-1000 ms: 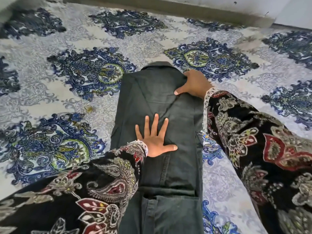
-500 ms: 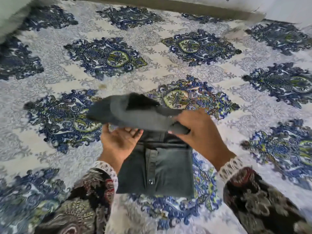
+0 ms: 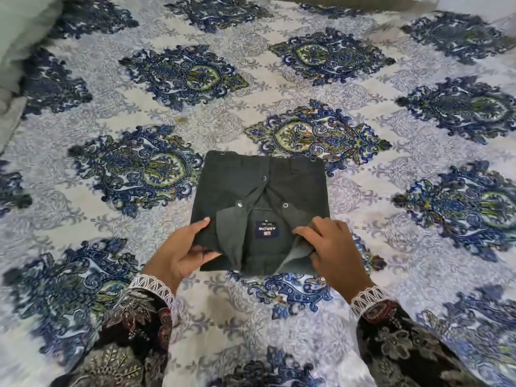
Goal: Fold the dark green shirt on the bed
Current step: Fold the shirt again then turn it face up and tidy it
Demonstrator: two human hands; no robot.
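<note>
The dark green shirt (image 3: 251, 191) lies on the bed as a compact square, front side up, with its collar and a dark blue label toward me. Snap buttons show along the placket. My left hand (image 3: 181, 252) grips the shirt's near left corner, thumb on top and fingers underneath. My right hand (image 3: 332, 247) pinches the near right edge by the collar, fingers curled around the fabric. The near edge is lifted slightly off the bedsheet.
The bedsheet (image 3: 391, 152) is pale with large blue and green medallions and spreads on all sides of the shirt. A pale green pillow (image 3: 22, 32) sits at the far left corner. A wall runs along the far edge.
The long folded shirt was lifted, folded over and turned. It now lies as a small square with the collar facing up and toward me. Both hands moved to its near corners.
</note>
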